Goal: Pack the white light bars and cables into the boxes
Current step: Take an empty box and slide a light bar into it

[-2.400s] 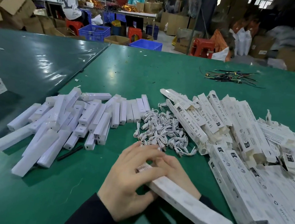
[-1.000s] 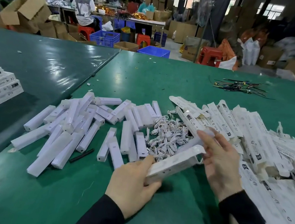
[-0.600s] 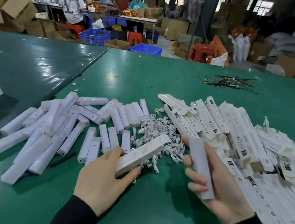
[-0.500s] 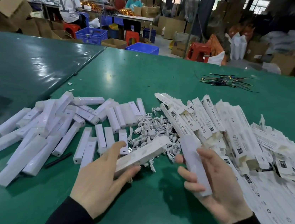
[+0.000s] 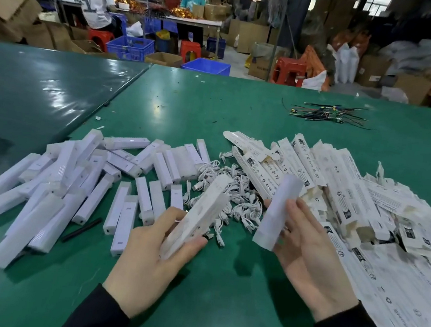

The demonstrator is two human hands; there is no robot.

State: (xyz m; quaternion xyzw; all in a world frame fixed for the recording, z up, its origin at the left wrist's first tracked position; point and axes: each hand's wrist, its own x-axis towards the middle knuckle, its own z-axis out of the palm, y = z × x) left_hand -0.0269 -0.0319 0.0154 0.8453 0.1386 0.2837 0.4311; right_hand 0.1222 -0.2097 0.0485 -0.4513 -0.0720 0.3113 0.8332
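Your left hand point(image 5: 153, 261) grips a box point(image 5: 197, 215) by its near end, thumb on one long side, fingers on the other, far end raised over the tangle of cables point(image 5: 235, 193). Your right hand point(image 5: 309, 256) holds a light bar point(image 5: 276, 214) lying against the palm, thumb side hidden behind it, fingers only lightly curled, the bar tilted up and away from you. Box and bar are apart, with bare green desk point(image 5: 221, 286) below the gap.

The step in hand looks like loading: bar into box.

- Whether the far end of the box is open I cannot tell (the print there is blurred), so check the flap before you push.
- Bring the bar's end square to the box mouth; line up the long axes first, then slide. Forcing it at an angle will likely crumple the thin card.
- Hold the box lightly; squeezing the long sides narrows the mouth.
- Tighten the right grip a little, since a bar on a nearly flat palm may slip.

More loose bars point(image 5: 77, 173) lie to the left, unfilled boxes point(image 5: 354, 196) heaped to the right, cables between, so the next cable is near.
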